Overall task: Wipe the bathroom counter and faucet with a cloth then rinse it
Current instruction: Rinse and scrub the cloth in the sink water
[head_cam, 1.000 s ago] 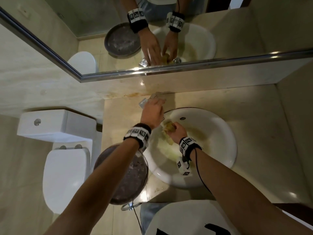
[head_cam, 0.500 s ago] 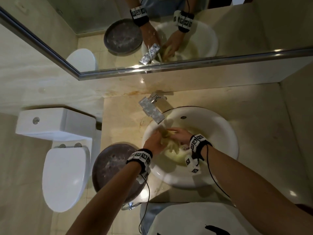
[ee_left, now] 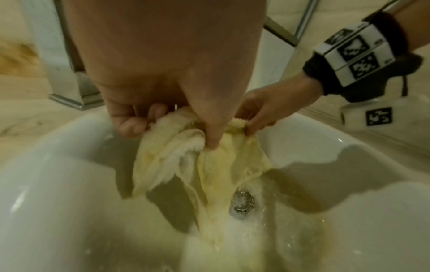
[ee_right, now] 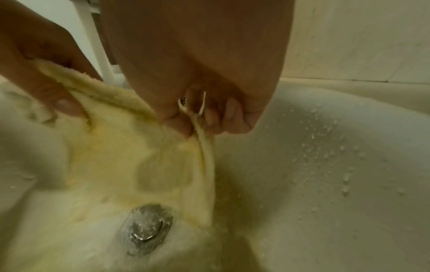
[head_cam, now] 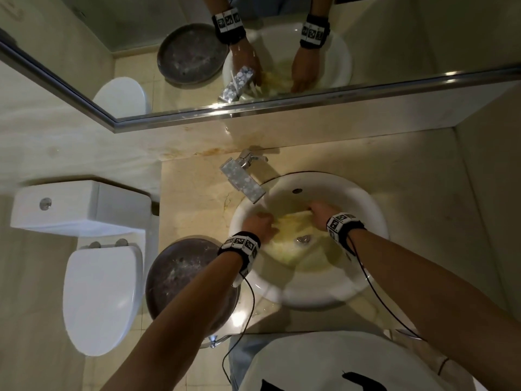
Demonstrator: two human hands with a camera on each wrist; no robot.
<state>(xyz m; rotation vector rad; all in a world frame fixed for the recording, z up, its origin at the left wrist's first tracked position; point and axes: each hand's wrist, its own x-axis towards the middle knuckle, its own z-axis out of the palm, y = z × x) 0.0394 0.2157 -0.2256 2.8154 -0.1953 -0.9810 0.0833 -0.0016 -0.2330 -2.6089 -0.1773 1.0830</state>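
Soft, fluffy yellow terry cloth [ee_left: 186,158], wet and limp, pinched between left hand [ee_left: 149,77] and right hand [ee_left: 263,108]. Below them, glossy white ceramic sink [head_cam: 363,204], smooth, with water drops. Shiny metal drain [ee_right: 145,230] under the cloth. Beyond the left hand, polished chrome faucet [head_cam: 244,183], spotted with drops. Around the sink, smooth beige stone counter [head_cam: 423,176], slightly glossy, with rusty stains near the faucet.

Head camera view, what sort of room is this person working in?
Almost certainly a small bathroom: a round white ceramic sink set in a beige stone counter, a white toilet with cistern beside it, and a wall mirror with a metal frame above.
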